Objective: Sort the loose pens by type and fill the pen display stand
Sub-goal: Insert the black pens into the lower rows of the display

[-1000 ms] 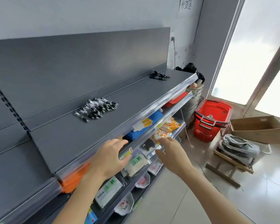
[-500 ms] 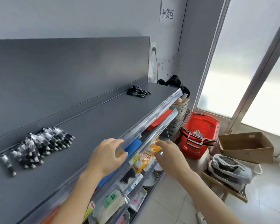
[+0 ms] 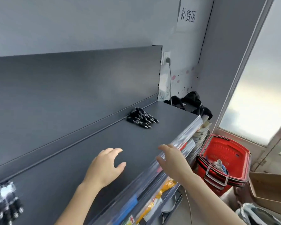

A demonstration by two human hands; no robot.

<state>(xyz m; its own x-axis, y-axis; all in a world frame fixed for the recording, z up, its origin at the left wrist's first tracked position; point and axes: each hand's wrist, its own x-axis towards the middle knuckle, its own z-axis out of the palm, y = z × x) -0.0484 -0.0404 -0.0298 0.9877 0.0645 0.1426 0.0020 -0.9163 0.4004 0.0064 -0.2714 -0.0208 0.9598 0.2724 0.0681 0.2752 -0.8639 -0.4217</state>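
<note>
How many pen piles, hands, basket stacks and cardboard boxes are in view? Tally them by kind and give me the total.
Pen piles: 2, the dark pile far along the shelf and the black-and-white pile at its near left
Hands: 2, the left hand and the right hand, both holding nothing
Red basket stack: 1
Cardboard box: 1
Total: 6

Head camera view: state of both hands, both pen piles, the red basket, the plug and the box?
Left hand: open, over the shelf, holding nothing.
Right hand: open, at the shelf's front rail, empty.
Black pen pile: loose on the shelf.
Black-and-white pen pile: loose, partly out of frame.
Red basket: upright, items inside.
Plug: in the wall socket.
Cardboard box: open.
</note>
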